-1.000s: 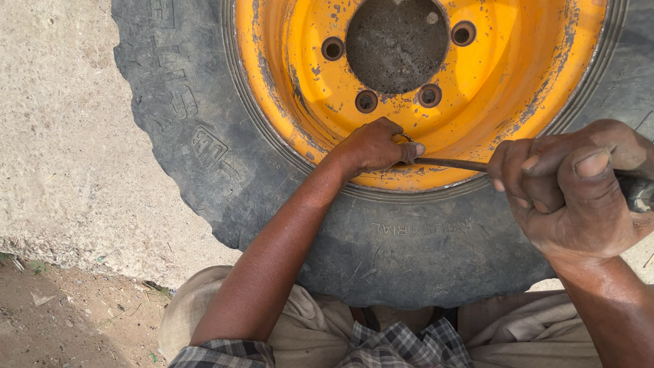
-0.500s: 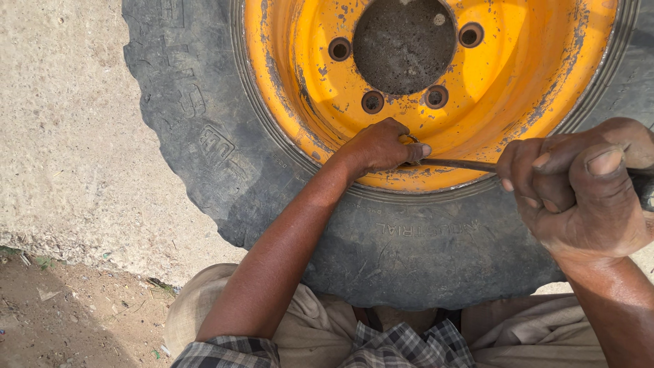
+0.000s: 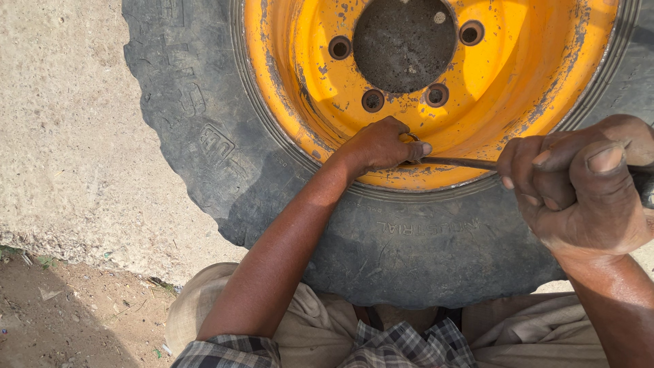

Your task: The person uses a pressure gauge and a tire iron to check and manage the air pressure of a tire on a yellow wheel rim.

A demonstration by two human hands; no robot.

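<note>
1. The left hand curls its fingers tight around the tip of a thin, dark metal rod, at the yellow wheel rim.
2. The right hand is fisted around the rod's near end.
3. The chipped, glossy rim sits inside a matte, cracked black rubber tyre, lying on rough concrete.

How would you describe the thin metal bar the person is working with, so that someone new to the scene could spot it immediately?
Start at the big black tyre lying on the concrete, with its orange-yellow wheel rim. Along the rim's near edge, a dark slender bar runs from the left hand to the right hand, which is clenched around it. It is the only thin straight rod there, crossing the bright rim.
</note>
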